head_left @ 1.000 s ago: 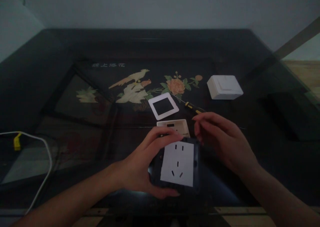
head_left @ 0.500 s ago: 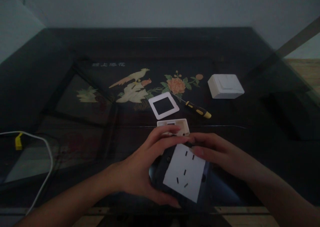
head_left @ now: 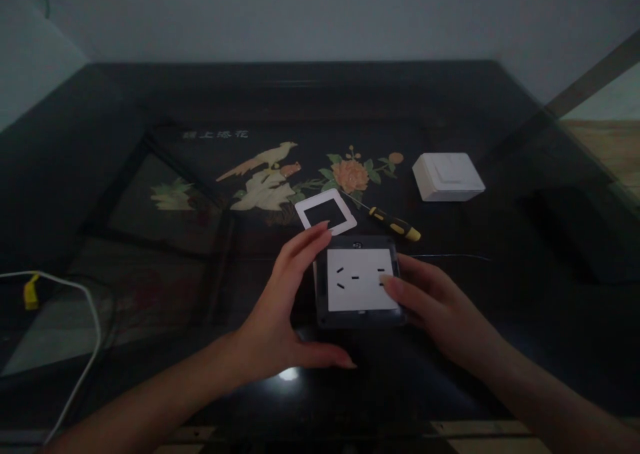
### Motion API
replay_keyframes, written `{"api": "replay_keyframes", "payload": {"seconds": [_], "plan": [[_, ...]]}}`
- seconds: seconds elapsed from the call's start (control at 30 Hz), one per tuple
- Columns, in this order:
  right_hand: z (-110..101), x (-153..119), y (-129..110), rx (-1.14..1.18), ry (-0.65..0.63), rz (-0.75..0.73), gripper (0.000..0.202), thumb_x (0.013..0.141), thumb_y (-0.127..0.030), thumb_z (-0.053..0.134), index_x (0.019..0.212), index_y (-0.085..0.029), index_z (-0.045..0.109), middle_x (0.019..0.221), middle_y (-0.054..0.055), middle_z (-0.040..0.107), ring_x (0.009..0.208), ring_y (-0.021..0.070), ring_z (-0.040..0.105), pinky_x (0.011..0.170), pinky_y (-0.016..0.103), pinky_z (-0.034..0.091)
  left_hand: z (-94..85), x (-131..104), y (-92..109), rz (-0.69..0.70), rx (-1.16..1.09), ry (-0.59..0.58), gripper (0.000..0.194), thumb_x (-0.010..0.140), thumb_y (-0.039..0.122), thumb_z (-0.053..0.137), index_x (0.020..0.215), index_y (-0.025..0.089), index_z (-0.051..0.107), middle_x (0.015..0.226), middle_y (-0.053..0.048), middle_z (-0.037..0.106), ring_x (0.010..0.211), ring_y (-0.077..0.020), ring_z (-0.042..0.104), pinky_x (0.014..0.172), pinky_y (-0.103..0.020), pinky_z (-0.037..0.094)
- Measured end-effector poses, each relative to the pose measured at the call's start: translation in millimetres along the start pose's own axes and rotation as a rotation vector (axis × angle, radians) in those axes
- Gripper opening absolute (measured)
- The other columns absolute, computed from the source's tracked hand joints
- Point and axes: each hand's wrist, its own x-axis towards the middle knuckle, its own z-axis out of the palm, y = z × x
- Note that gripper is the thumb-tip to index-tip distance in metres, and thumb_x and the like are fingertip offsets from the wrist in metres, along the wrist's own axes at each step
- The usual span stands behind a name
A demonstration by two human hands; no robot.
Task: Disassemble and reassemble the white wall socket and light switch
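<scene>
My right hand (head_left: 433, 301) grips the right edge of a wall socket (head_left: 363, 294), its thumb on the white face near two slots. The socket has a dark surround and lies roughly level over a white back box, which it mostly hides. To its left, my left hand (head_left: 295, 307) is spread, fingers by the socket's upper left corner and thumb apart below it. Whether those fingertips touch the socket, I cannot tell. A white square frame (head_left: 345, 227) lies just beyond the fingers. Right of that frame rests a screwdriver (head_left: 395, 223) with a black and yellow handle.
A white switch box (head_left: 450, 175) stands at the back right of the dark glossy table (head_left: 440, 354). On the left, a white cable (head_left: 95, 314) with a yellow tag (head_left: 31, 293) curves toward the front edge. A bird-and-flower picture (head_left: 265, 191) decorates the tabletop.
The socket has turned from slanted to nearly square and moved away from me, over the white back box. My left hand has come off its side and opened.
</scene>
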Motion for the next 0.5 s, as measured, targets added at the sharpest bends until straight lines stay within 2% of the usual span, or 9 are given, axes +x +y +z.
{"api": "replay_keyframes", "payload": {"seconds": [0.13, 0.27, 0.4, 0.5], "plan": [[7.0, -4.1, -1.1, -0.104, -0.018, -0.042, 0.026, 0.078, -0.041, 0.074, 0.075, -0.022, 0.057, 0.074, 0.000, 0.065, 0.067, 0.0150, 0.063, 0.065, 0.029, 0.056, 2.5, -0.6, 1.2, 0.009, 0.110, -0.018, 0.103, 0.071, 0.051, 0.083, 0.154, 0.037, 0.023, 0.154, -0.011, 0.032, 0.142, -0.0348, 0.035, 0.115, -0.056, 0.038], [11.0, -6.5, 1.0, -0.130, -0.009, -0.051, 0.028, 0.080, -0.042, 0.072, 0.074, -0.023, 0.052, 0.072, -0.001, 0.060, 0.068, 0.0148, 0.061, 0.060, 0.026, 0.052, 4.7, -1.5, 3.5, 0.056, 0.237, -0.021, 0.115, 0.064, 0.057, 0.086, 0.155, 0.034, 0.020, 0.150, -0.012, 0.033, 0.136, -0.0356, 0.040, 0.108, -0.052, 0.046], [11.6, -8.7, 2.1, -0.128, -0.010, -0.061, 0.026, 0.083, -0.041, 0.070, 0.075, -0.023, 0.052, 0.074, -0.001, 0.062, 0.067, 0.0140, 0.060, 0.063, 0.027, 0.054, 4.8, -3.6, 3.8, 0.083, 0.302, 0.025, 0.107, 0.068, 0.050, 0.084, 0.154, 0.032, 0.023, 0.143, -0.012, 0.038, 0.130, -0.0336, 0.045, 0.104, -0.048, 0.050], [9.3, -9.9, -0.6, -0.093, -0.075, -0.081, 0.024, 0.084, -0.044, 0.069, 0.084, -0.022, 0.059, 0.083, 0.001, 0.067, 0.071, 0.0133, 0.062, 0.069, 0.027, 0.056, 1.3, -3.7, 4.7, 0.105, 0.313, 0.014, 0.100, 0.070, 0.048, 0.082, 0.152, 0.029, 0.028, 0.140, -0.012, 0.043, 0.126, -0.0326, 0.048, 0.102, -0.046, 0.051]]}}
